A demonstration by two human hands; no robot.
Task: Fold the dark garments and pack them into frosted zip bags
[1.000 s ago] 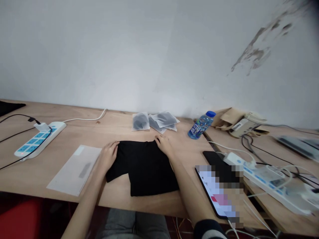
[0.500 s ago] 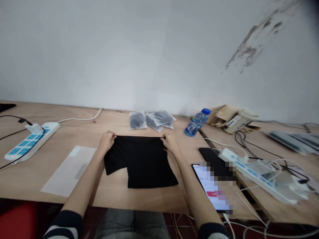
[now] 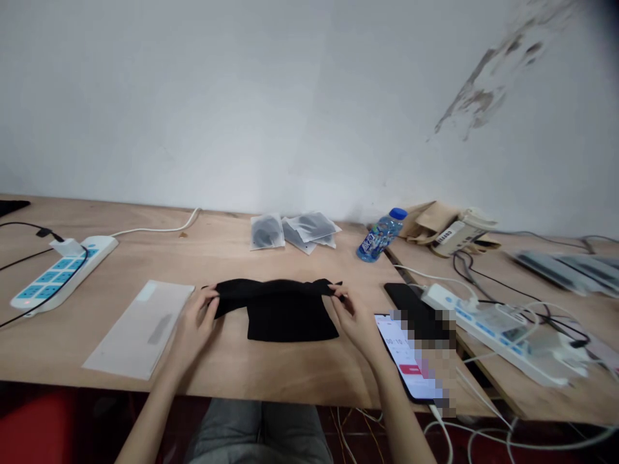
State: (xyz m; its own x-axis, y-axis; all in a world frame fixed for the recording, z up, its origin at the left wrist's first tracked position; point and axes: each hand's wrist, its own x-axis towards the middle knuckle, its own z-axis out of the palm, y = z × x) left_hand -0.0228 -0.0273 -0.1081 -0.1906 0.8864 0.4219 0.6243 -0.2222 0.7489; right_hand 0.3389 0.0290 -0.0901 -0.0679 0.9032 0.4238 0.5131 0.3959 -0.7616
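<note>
A black garment (image 3: 293, 319), shaped like a pair of shorts, lies on the wooden table in front of me. Its far edge is folded over toward me in a loose band. My left hand (image 3: 197, 314) pinches the left end of that band between thumb and fingers. At the opposite end, my right hand (image 3: 354, 316) grips the band's corner the same way. A flat translucent plastic bag (image 3: 138, 332) with a pale label lies left of my left forearm.
Several packed translucent bags (image 3: 312, 231) lie near the wall. A blue-capped bottle (image 3: 382, 235) stands right of them. A lit phone (image 3: 403, 361) rests by my right forearm. Power strips (image 3: 65, 274) and cables flank both sides. A paper cup (image 3: 461, 232) lies at the back right.
Both hands have come toward me, bringing the garment's far edge over onto itself. The garment now covers less depth on the table.
</note>
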